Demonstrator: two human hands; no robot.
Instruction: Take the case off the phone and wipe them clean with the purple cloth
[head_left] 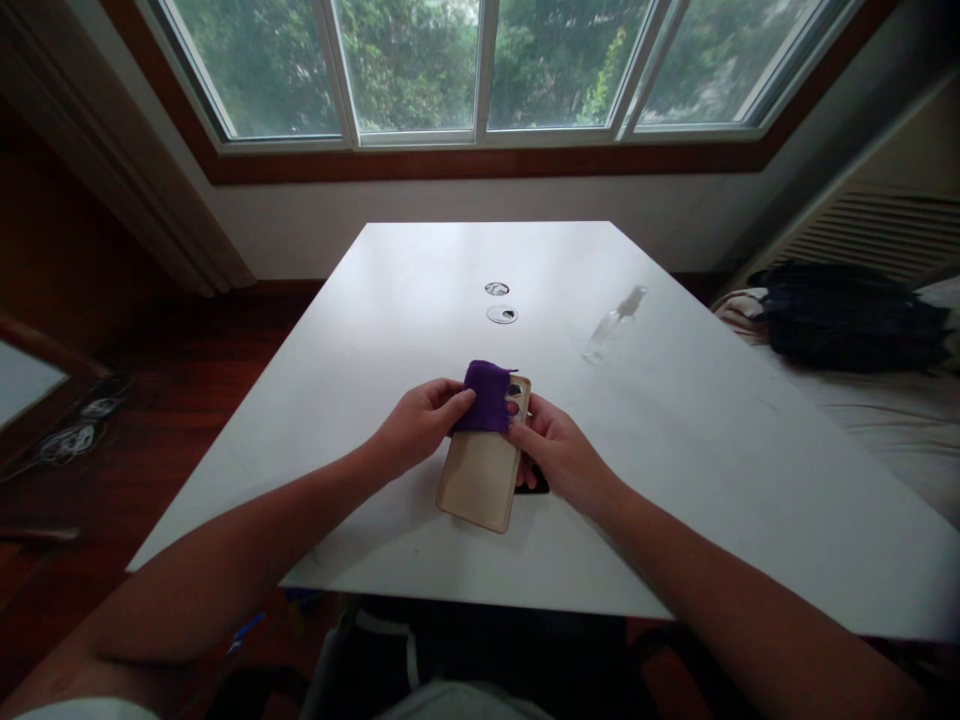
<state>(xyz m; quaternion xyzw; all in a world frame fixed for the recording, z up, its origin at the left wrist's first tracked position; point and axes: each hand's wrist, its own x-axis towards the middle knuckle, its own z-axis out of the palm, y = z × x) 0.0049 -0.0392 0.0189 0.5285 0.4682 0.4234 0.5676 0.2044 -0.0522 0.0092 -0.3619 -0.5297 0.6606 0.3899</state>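
Left hand: closed narrowly, thumb and fingers pinching the left edge of the cloth; whether the fingertips also press the case behind it cannot be told.
Phone case: between the two hands, over the near part of the white table, camera cutout toward the window, lower end projecting below both grips. Probably light, thin-walled and somewhat flexible, with smooth faces that may slip; best taken by its long rims, clear of the cutout. Contact of its lower end with the table cannot be judged.
Purple cloth: across the upper part of the case, beside the cutout, between both thumbs. Likely very light, soft and limp, not fragile; best pinched near an edge or pressed flat with the fingertips.
Dark flat object: partly visible beneath the right fingers, beside the lower right of the case; mostly hidden, so its identity is uncertain.
Right hand: closed around the right rim of the case, thumb in front near the cloth's lower corner, fingers beside and behind.
Clear bottle: on the table beyond the right hand, apart from both grips.
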